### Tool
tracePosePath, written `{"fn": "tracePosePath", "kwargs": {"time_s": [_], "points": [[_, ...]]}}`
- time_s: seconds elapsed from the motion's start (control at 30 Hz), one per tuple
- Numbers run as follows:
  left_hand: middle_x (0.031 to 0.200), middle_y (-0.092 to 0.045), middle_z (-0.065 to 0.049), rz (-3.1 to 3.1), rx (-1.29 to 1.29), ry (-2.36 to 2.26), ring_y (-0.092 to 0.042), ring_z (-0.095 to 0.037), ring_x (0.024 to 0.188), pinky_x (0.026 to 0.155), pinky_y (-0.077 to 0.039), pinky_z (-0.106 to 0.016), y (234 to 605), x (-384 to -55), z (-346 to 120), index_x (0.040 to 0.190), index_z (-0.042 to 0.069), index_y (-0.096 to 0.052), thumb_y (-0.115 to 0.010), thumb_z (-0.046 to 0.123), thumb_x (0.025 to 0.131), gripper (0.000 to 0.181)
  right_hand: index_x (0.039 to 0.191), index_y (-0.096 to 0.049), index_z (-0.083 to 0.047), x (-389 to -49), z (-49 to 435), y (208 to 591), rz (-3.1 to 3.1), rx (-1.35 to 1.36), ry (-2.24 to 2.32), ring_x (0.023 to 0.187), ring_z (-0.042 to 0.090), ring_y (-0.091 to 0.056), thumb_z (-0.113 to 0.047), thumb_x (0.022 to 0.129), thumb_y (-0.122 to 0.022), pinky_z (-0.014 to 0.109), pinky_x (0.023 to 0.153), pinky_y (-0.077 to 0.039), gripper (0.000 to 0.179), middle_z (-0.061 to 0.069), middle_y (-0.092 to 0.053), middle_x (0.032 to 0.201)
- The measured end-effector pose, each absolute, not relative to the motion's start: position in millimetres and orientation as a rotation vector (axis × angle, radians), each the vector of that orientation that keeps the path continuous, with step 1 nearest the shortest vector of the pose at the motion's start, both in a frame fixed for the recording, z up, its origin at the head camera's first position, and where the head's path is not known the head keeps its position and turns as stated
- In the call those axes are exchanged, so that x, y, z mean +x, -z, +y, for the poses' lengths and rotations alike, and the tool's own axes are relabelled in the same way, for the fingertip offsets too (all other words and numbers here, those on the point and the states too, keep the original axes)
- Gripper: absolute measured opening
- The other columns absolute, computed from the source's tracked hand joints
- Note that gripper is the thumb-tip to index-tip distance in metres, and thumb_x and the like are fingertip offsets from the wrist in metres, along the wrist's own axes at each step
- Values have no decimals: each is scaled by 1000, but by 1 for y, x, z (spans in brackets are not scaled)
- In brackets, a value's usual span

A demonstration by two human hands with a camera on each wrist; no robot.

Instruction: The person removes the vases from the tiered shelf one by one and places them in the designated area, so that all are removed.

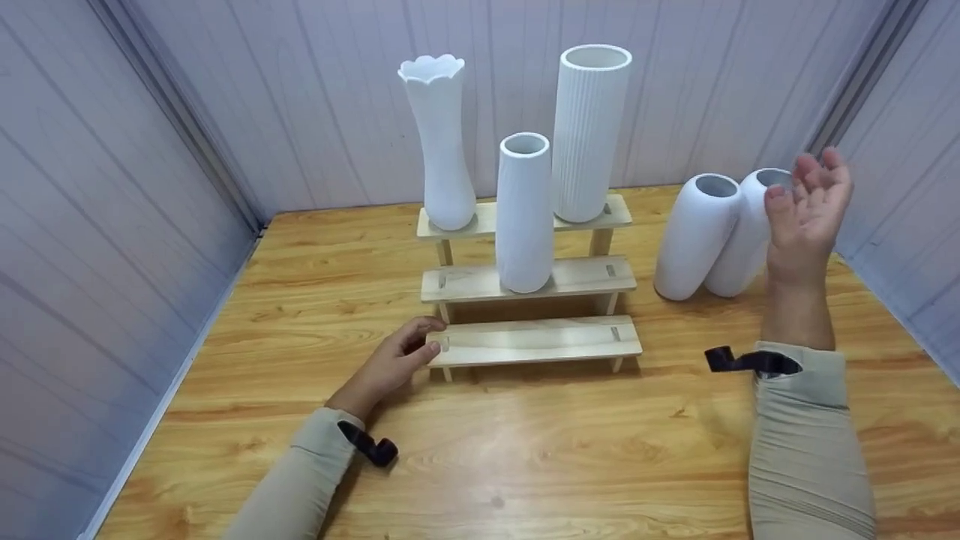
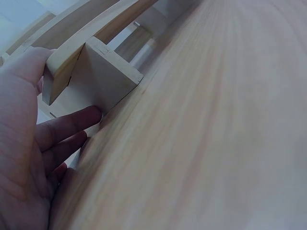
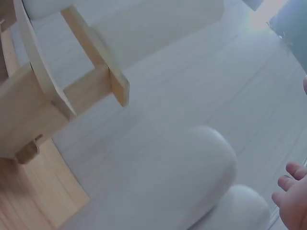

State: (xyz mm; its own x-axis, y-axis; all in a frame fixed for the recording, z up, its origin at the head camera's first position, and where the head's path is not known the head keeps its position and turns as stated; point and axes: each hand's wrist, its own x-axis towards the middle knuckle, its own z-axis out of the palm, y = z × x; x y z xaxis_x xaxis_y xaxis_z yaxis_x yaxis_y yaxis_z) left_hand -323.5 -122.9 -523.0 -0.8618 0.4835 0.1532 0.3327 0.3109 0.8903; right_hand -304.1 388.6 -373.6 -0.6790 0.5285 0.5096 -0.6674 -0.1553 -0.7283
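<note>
A three-tier wooden display stand (image 1: 540, 341) holds three white vases. On its top tier are a scalloped-rim vase (image 1: 442, 142) and a ribbed cylindrical vase (image 1: 592, 142); a slim tapered vase (image 1: 525, 217) occupies the middle tier. My left hand (image 1: 397, 356) grips the left end of the lowest tier. In the left wrist view, its fingers (image 2: 72, 127) touch the side panel below the board. Raised at the right, my right hand (image 1: 810, 214) has its fingers spread loosely and holds nothing. It partly hides the farther of two white vases, one nearer (image 1: 694, 240), one behind (image 1: 739, 255).
The stand and the two right-hand vases rest on a wood-grain tabletop (image 1: 525, 465). Pale panelled walls (image 1: 337, 112) enclose the back and both sides. Both sleeves carry a black wrist mount, such as the right one (image 1: 750, 362).
</note>
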Motion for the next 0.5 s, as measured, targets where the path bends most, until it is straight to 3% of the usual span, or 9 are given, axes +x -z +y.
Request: {"fn": "tracePosePath", "kwargs": {"time_s": [0.17,0.5], "points": [[141,-58,-6,2423,746,-1597,-54,-24,123,102,-41,-42,523,-322,-123,135,14,-60,-61,25,103,33,152,-30,-7,-305,358,373,-1370,268,-1939,141,29,-34,-11,87,-73,34,117,-29,78,15,-40,145],[138,-60,-3,2436,739,-1591,-54,-23,121,104,-40,-45,523,-320,-123,135,17,-61,-61,26,103,33,153,-28,-7,-305,305,382,-1519,395,-1993,141,30,-36,-21,87,-80,34,116,-30,85,17,-44,143]]}}
